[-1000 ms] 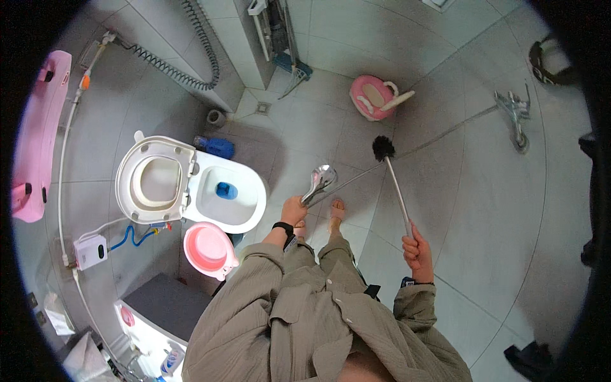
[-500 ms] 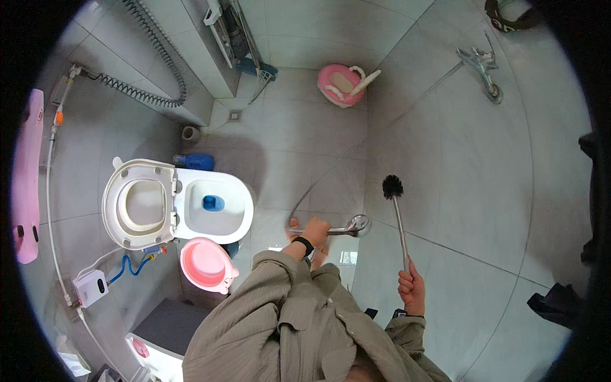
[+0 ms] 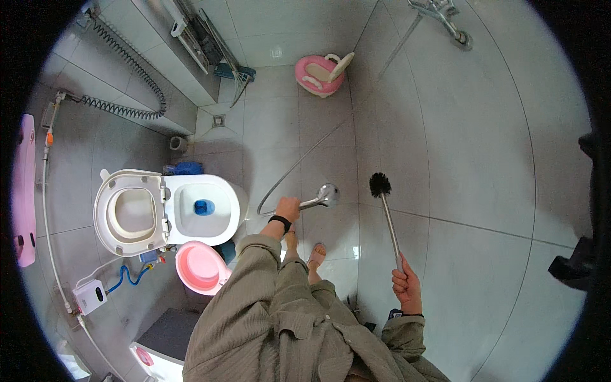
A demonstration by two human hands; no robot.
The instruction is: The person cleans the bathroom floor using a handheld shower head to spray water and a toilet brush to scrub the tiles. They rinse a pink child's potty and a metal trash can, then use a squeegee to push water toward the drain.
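My left hand (image 3: 288, 208) is closed round the handle of a chrome shower head (image 3: 327, 195). Its hose (image 3: 299, 159) loops up from the handle toward a wall mixer tap (image 3: 442, 16). In my right hand (image 3: 407, 285) is the metal handle of a toilet brush (image 3: 390, 224), whose black bristles point away from me, near the right wall. To the left stands a white toilet (image 3: 237, 205) with its seat and lid (image 3: 105, 213) raised and blue water in the bowl. A pink basin (image 3: 183, 267) sits close beside it.
A pink potty (image 3: 305, 62) stands by the far wall. Mops (image 3: 224, 48) lean in the far left corner, near a floor drain (image 3: 219, 120). A blue bottle (image 3: 188, 168) lies beyond the toilet. A white box with a grey top (image 3: 172, 334) is at near left.
My left hand has moved left with the shower head, toward the toilet. The brush has shifted slightly left. My body has turned and my feet have stepped, one sandal now showing more to the right.
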